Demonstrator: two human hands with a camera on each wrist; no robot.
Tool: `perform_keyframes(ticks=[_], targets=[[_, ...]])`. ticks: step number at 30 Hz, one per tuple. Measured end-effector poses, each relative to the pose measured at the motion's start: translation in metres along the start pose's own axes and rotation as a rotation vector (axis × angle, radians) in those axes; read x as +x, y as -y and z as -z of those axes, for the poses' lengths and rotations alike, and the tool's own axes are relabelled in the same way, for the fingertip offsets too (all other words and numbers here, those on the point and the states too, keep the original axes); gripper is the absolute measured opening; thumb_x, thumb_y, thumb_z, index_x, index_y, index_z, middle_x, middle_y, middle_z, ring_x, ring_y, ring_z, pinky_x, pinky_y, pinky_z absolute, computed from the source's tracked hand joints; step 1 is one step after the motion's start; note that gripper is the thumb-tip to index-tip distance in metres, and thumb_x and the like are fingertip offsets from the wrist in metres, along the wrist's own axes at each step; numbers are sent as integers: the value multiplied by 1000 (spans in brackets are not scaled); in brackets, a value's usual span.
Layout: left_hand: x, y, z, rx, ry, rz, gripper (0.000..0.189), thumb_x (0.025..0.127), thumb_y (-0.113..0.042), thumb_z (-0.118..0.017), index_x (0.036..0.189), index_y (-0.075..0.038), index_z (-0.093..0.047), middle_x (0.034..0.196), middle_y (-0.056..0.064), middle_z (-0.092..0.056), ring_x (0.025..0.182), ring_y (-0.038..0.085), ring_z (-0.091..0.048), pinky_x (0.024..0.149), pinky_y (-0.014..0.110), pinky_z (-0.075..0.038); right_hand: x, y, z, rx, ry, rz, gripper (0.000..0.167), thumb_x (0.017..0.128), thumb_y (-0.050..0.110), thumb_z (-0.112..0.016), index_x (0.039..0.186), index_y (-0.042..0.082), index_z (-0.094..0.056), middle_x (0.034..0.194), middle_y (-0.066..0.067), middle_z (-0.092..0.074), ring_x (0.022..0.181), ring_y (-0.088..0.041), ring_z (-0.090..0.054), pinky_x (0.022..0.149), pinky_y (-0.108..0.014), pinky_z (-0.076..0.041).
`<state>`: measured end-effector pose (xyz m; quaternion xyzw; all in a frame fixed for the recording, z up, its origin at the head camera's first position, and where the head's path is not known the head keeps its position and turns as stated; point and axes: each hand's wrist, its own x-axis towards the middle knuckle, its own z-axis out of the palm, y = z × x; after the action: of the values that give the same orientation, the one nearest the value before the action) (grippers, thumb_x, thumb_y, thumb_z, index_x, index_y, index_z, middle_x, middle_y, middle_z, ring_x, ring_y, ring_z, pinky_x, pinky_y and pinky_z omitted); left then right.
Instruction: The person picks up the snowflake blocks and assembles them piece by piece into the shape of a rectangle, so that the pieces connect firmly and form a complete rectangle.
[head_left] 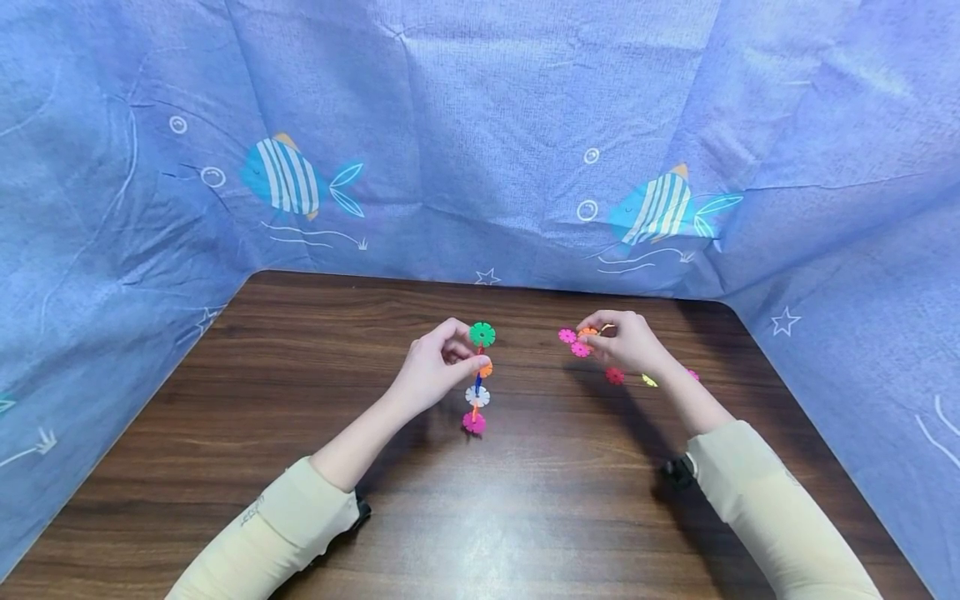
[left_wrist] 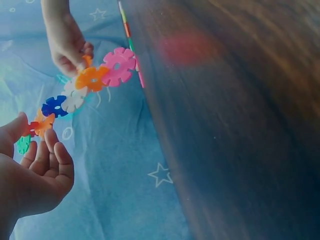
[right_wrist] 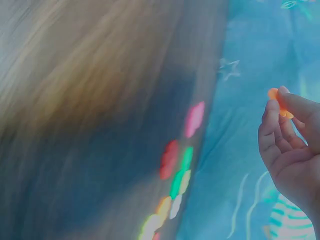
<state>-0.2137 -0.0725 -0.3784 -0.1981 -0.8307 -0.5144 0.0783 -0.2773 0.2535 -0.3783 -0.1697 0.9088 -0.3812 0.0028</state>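
A chain of thin, glossy plastic discs [head_left: 477, 397], notched round the rim like flowers, is held over the middle of the tabletop [head_left: 525, 517], nearer its far edge than its near one. The discs slot together crosswise: green at the top, pink at the bottom; whether the pink end touches the wood is unclear. The left hand [head_left: 437, 367] pinches the chain near its upper end between thumb and fingers, the other fingers loosely bent. Toward the far right corner, the right hand [head_left: 628, 340] pinches a single orange disc [right_wrist: 287, 113] between thumb and fingertips. Just beside it are two pink discs [head_left: 581, 350], with a red disc [head_left: 615, 376] lying nearer the front edge.

The tabletop has dark brown streaked wood grain, rounded far corners and a pale glare toward the front. Creased blue cloth [head_left: 487, 108] printed with striped fish and stars hangs behind and at both sides.

The left wrist view shows the chain's discs face-on, including an orange one beside the pink. The right wrist view, blurred, reveals green pieces [right_wrist: 177, 184] that the head view does not show.
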Motion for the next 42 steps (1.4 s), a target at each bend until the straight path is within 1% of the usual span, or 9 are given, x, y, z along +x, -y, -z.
perform_keyframes(ticks=[5,10,15,18,21,26,30,35,42], targets=[[0,-2,1,9,-17,-1,27,79,-27,-77,94,-16,-59,75,-7,-70,72,7,-63,63,29,-45,-2,18,4,50,-23,14,21,85,14,-71,103,5,-68,88,-22,-68,62,-17,-65,54,-29,-53],[0,-5,1,5,-32,3,26,78,-27,-78,94,-19,-59,74,-7,-70,72,7,-63,61,29,-45,-5,36,2,126,-24,22,23,85,16,-71,105,4,-68,86,-21,-69,63,-13,-64,57,-28,-54],[-1,-10,1,-4,-28,11,25,79,-26,-77,94,-18,-59,75,-7,-70,72,7,-63,62,29,-45,-8,51,-5,206,-4,78,25,85,18,-71,105,2,-67,79,-15,-67,58,-17,-60,56,-29,-53],[-2,-11,0,-5,-31,7,25,79,-26,-77,95,-18,-59,75,-6,-70,71,8,-62,61,29,-45,-10,61,-8,246,-15,96,26,84,17,-72,105,2,-67,79,-12,-67,58,-19,-61,54,-29,-52],[-2,-11,-1,-4,-38,3,26,79,-26,-77,95,-18,-59,75,-7,-70,71,8,-62,61,28,-45,-12,73,-10,295,-39,69,28,83,16,-73,107,3,-65,82,-9,-69,61,-14,-63,55,-29,-52],[-1,-12,-4,4,-48,-16,26,79,-26,-77,96,-18,-58,75,-8,-70,66,10,-58,58,25,-44,-16,91,-15,436,-83,28,31,82,11,-74,107,-2,-62,79,-3,-70,62,-18,-67,56,-31,-55],[-1,-16,-4,10,-60,-45,26,79,-25,-77,95,-17,-58,74,-8,-69,63,11,-56,57,24,-44,-19,103,-22,548,-107,19,29,82,8,-73,104,-6,-61,75,0,-70,60,-18,-67,57,-33,-56],[-2,-19,-6,20,-68,-114,28,80,-24,-77,97,-14,-57,74,-6,-69,61,8,-56,56,23,-46,-19,113,-32,659,-118,14,28,84,7,-71,105,-7,-60,75,-3,-69,58,-15,-66,58,-37,-57],[-4,-20,-7,29,-71,-170,29,79,-23,-77,97,-11,-58,75,-6,-70,60,7,-56,55,22,-46,-18,120,-43,705,-87,-29,28,86,7,-68,106,-10,-59,78,-7,-69,60,-18,-67,62,-39,-57]])
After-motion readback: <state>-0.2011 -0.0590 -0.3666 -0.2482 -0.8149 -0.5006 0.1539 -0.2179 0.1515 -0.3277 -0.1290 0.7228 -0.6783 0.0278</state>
